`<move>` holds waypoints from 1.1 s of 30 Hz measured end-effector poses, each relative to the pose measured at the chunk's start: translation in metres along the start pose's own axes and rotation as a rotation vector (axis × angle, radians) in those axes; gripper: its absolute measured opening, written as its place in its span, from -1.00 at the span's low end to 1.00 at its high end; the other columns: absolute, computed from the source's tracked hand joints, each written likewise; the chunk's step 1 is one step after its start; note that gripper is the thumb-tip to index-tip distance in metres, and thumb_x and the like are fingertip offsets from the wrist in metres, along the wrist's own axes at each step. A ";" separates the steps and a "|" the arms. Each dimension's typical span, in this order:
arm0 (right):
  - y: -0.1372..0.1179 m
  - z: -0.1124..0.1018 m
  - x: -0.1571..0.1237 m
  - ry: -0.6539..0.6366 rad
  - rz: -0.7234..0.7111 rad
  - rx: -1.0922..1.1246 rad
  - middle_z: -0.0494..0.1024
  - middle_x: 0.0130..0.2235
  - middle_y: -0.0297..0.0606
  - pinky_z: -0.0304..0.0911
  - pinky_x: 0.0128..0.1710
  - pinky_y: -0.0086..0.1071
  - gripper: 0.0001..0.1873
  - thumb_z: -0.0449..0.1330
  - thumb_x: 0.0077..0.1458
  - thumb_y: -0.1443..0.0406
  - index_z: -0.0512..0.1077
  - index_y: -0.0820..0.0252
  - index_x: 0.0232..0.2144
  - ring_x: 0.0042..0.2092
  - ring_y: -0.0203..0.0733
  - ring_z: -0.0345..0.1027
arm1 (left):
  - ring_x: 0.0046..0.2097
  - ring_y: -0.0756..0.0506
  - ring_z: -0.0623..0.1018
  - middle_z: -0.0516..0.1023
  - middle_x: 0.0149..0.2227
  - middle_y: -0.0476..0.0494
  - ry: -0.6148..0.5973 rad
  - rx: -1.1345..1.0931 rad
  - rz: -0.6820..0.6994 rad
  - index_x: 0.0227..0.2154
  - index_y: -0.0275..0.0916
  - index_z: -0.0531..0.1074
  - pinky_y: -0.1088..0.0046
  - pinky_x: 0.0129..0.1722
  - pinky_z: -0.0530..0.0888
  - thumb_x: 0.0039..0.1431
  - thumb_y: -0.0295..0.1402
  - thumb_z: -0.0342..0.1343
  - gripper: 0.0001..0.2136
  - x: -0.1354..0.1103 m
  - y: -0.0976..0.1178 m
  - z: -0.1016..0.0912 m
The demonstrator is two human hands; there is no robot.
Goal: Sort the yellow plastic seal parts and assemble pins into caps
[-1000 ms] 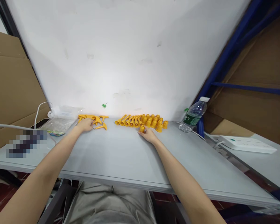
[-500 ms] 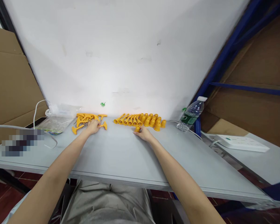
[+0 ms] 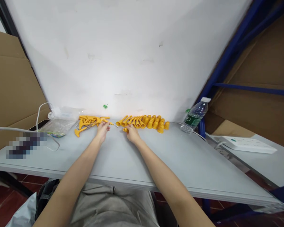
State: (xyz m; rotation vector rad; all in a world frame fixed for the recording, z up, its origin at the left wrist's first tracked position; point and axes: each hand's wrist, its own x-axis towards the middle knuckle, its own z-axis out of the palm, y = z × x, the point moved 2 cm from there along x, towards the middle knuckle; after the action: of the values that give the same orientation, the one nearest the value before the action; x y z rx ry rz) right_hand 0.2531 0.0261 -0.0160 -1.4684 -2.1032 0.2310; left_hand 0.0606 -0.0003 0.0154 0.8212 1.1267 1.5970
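My left hand [image 3: 102, 129] is pinched on a yellow T-shaped plastic piece [image 3: 107, 122] with a small metal chain hanging from it, just right of a heap of the same yellow T-shaped pieces [image 3: 88, 122]. My right hand [image 3: 132, 132] holds a small yellow cap [image 3: 125, 129] between its fingertips, a hand's width from the left hand. Behind it stands a row of yellow cone-shaped pieces and caps [image 3: 144, 122] along the white wall. Both hands are over the far part of the grey table [image 3: 132, 160].
A clear plastic bag [image 3: 59, 123] lies at the far left beside a white cable [image 3: 41, 110]. A water bottle [image 3: 195, 115] lies tilted at the right. A white power strip [image 3: 248, 145] sits on the neighbouring table. Cardboard sheets flank both sides.
Both hands have moved toward each other at the table's middle. The left hand lifted a T-shaped piece out of the heap, and the right hand carried its cap leftward.
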 end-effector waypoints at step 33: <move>0.006 -0.002 -0.005 0.150 -0.323 0.281 0.48 -0.02 -0.05 0.13 0.13 0.00 -0.62 0.07 0.01 0.45 0.37 0.19 -0.08 0.06 0.01 0.31 | -0.52 0.10 0.42 0.46 -0.47 0.03 -0.103 0.084 -0.011 -0.38 -0.27 0.40 0.56 -0.47 0.34 -0.16 -0.35 0.35 -0.72 -0.022 -0.007 0.004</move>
State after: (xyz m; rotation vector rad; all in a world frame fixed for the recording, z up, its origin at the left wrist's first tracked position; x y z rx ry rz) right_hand 0.2602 0.0234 -0.0187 -0.9406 -2.0521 0.2692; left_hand 0.0732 -0.0199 0.0104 0.9402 1.1287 1.4892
